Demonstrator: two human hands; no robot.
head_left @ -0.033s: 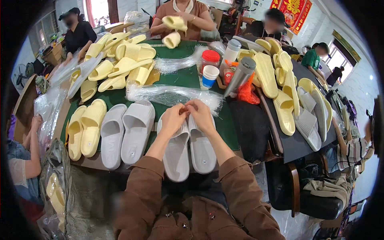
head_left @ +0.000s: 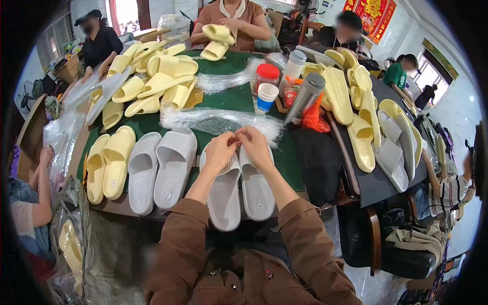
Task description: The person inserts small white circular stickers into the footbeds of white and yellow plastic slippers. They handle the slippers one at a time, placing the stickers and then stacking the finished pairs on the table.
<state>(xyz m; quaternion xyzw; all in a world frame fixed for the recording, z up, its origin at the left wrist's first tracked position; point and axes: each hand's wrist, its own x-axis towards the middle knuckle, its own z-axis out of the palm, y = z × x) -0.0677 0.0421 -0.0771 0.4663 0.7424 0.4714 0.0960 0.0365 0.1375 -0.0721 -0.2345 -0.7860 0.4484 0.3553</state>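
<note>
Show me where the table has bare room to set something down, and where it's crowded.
Green mat lies bare between the gray slipper under the right hand and the black surface; another patch separates the two clear plastic bundles, left of the paper cup. Crowded: the yellow slipper pile.

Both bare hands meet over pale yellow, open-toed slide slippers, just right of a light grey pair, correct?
Wrong colour: the head view shows the left hand and right hand meeting over light grey, open-toed slide slippers, just right of the other light grey pair.
</note>
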